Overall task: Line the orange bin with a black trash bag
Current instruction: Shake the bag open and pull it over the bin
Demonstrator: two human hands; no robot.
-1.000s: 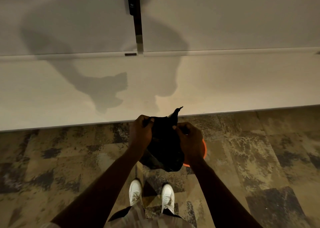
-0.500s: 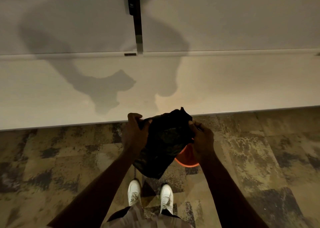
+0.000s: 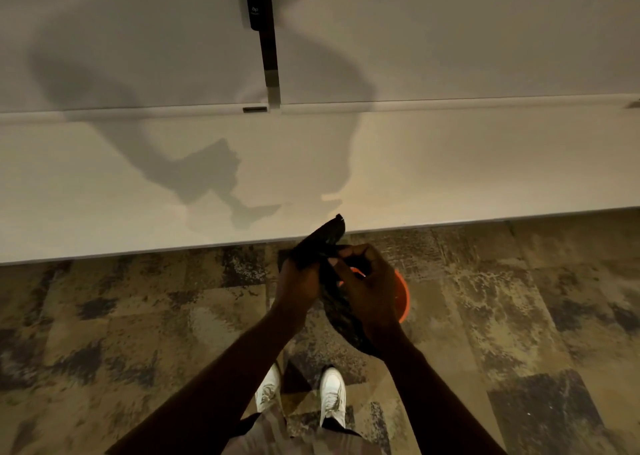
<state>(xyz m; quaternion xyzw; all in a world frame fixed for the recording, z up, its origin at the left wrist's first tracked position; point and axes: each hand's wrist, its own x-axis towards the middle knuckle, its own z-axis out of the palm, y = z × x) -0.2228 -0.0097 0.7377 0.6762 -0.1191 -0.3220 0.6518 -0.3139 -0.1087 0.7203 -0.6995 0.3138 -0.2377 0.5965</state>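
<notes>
A crumpled black trash bag (image 3: 323,243) is bunched between both hands at waist height, one corner sticking up toward the wall. My left hand (image 3: 299,281) grips its upper left part. My right hand (image 3: 367,292) pinches the bag's edge close beside the left, and the rest of the bag hangs down under the right wrist. The orange bin (image 3: 402,297) stands on the floor below the hands; only its right rim shows, the rest is hidden by the bag and my right hand.
A pale wall (image 3: 450,164) with a ledge runs across just behind the bin. A dark vertical strip (image 3: 268,39) is mounted on it. Patterned brown carpet (image 3: 138,316) covers the floor. My white shoes (image 3: 332,395) stand just behind the bin.
The hands have come closer together, gathering the bag into a narrower bunch. The bag was spread wider half a second ago and now hangs more to the right, over the bin.
</notes>
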